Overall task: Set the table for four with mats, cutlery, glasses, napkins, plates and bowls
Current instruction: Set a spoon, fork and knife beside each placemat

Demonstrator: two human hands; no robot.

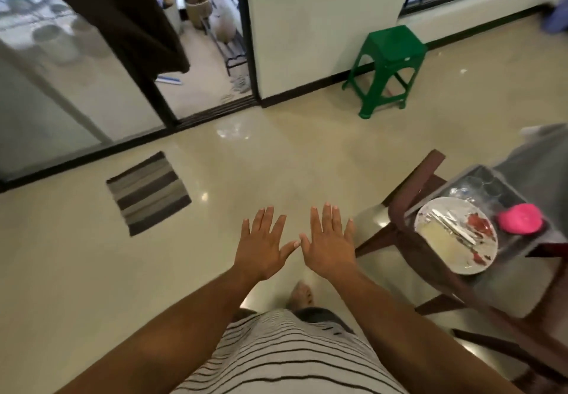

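Note:
My left hand [262,244] and my right hand [330,241] are stretched out side by side over the floor, palms down, fingers spread, thumbs almost touching, holding nothing. At the right a dark tray [519,241] rests on a wooden chair [408,197]. On it lies a white plate with a red pattern [442,249], with cutlery [451,224] across it. Behind the plate stand clear glasses [470,189], and a pink round thing [519,218] sits to its right. Both hands are well to the left of the tray.
A green plastic stool [388,68] stands by the far wall. A striped grey mat [149,192] lies on the shiny tiled floor at left. A glass sliding door [76,80] with a dark curtain opens onto a balcony. Grey cloth [534,154] shows at the right edge.

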